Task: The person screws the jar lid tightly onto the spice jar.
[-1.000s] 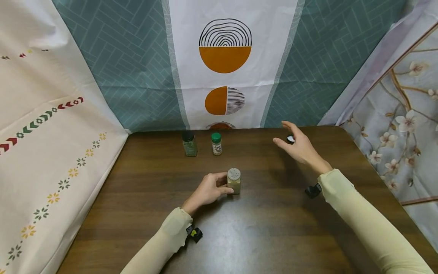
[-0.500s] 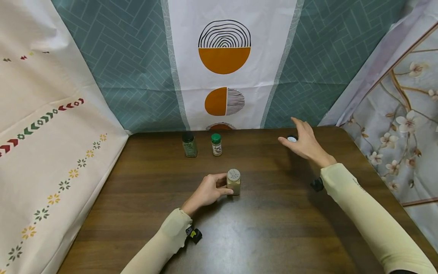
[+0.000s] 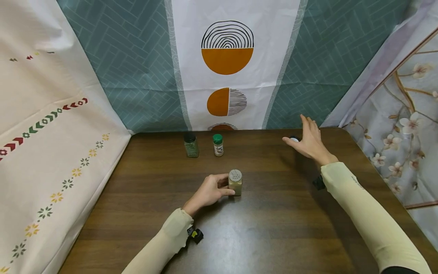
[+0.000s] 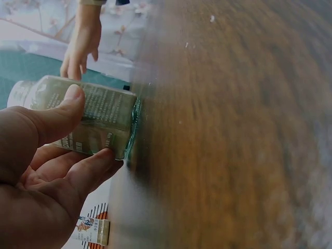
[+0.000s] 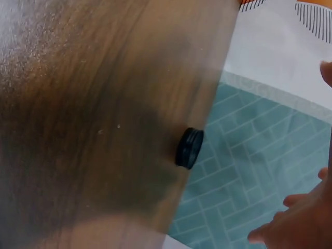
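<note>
The left hand [image 3: 209,188] pinches the glass shaker jar [image 3: 235,184], its long axis upright; the right hand [image 3: 311,144], fingers spread, holds nothing. The black screw cap [image 3: 295,139] lies just beyond the right hand's thumb, near the table's [image 3: 273,228] far edge; well apart from the jar.

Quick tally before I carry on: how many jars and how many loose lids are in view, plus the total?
Jars: 3 (shaker-top jar in the left hand, black-capped jar, green-capped jar)
Loose lids: 1 (black lid)
Total: 4
</note>
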`<state>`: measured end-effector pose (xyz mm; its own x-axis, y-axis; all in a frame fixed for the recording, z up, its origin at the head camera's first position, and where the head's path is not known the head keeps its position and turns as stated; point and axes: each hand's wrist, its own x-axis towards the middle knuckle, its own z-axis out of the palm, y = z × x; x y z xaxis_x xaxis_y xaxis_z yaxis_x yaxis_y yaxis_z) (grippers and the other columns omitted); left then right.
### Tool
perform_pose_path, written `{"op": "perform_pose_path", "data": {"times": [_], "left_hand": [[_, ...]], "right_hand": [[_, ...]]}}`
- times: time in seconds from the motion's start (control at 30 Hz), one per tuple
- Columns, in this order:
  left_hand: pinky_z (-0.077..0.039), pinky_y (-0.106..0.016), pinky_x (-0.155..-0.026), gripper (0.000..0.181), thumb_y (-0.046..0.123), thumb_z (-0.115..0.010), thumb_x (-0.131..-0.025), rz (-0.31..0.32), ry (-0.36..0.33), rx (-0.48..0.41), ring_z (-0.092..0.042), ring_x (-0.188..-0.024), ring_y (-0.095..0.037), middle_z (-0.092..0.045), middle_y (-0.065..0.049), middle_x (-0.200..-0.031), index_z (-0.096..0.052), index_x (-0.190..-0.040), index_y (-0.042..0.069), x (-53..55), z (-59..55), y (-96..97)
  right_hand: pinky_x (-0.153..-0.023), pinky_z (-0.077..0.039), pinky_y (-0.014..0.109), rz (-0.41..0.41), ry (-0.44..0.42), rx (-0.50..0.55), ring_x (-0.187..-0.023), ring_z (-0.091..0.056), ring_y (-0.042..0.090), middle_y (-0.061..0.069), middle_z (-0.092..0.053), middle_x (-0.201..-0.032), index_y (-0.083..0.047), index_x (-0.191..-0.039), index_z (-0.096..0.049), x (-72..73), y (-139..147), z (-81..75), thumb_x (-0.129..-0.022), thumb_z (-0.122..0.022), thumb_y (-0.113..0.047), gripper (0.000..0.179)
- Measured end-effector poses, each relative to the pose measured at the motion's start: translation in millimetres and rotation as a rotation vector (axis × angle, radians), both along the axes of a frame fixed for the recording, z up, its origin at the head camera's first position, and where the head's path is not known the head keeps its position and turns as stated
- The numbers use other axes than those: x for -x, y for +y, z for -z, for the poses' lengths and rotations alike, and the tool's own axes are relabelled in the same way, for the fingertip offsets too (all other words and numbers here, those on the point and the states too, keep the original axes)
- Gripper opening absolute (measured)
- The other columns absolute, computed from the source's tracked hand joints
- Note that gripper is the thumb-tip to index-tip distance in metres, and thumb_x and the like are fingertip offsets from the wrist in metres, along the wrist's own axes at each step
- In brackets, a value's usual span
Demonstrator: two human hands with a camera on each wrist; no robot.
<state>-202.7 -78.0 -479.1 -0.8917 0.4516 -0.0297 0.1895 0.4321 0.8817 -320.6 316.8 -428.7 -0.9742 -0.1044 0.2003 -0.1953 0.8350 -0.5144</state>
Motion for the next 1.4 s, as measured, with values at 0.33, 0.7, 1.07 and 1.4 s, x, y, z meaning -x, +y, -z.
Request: {"op": "perform_pose_path", "data": {"times": [0.33,0.7,1.07,1.4], "left_hand": [[-0.058,-0.035,-0.099,0.061,0.017,-0.084,-0.088,-0.007,0.019,0.029,-0.069,-0.120,-0.022,-0.072,-0.011,-0.130,-0.061,-0.143,0.004,-0.8,-0.9,1.4],[-0.057,-0.035,-0.099,0.061,0.019,-0.083,-0.089,0.001,0.033,0.030,-0.068,-0.120,-0.021,-0.071,-0.011,-0.130,-0.060,-0.143,0.004,0.3,-0.4,2.0],[-0.057,-0.034,-0.099,0.060,0.018,-0.084,-0.088,-0.002,0.024,0.019,-0.069,-0.119,-0.020,-0.072,-0.010,-0.130,-0.062,-0.142,0.005,2.1,-0.4,3.1],[-0.055,-0.037,-0.102,0.061,0.019,-0.084,-0.088,-0.013,0.030,0.036,-0.067,-0.122,-0.021,-0.070,-0.010,-0.132,-0.061,-0.142,0.004,0.4,-0.4,1.0]], "right_hand": [[-0.115,0.000,0.081,0.011,-0.110,0.010,-0.154,0.010,0.055,0.030,0.009,-0.169,-0.011,-0.165,0.013,9.1,6,25.0,-0.087,-0.070,-0.067,0.126],[-0.115,-0.022,0.077,0.020,-0.206,0.081,-0.154,-0.002,0.055,0.027,0.015,-0.169,-0.010,-0.163,0.019,10.9,8,35.0,-0.094,-0.068,-0.057,0.121],[-0.116,-0.023,0.075,0.023,-0.221,0.065,-0.150,-0.013,0.060,0.038,0.001,-0.166,0.002,-0.162,0.010,15.5,11,42.8,-0.096,-0.064,-0.059,0.117],[-0.116,-0.025,0.074,0.070,-0.233,0.047,-0.148,-0.019,0.060,0.041,-0.010,-0.163,0.005,-0.162,0.002,22.7,9,45.6,-0.101,-0.060,-0.050,0.103]]}}
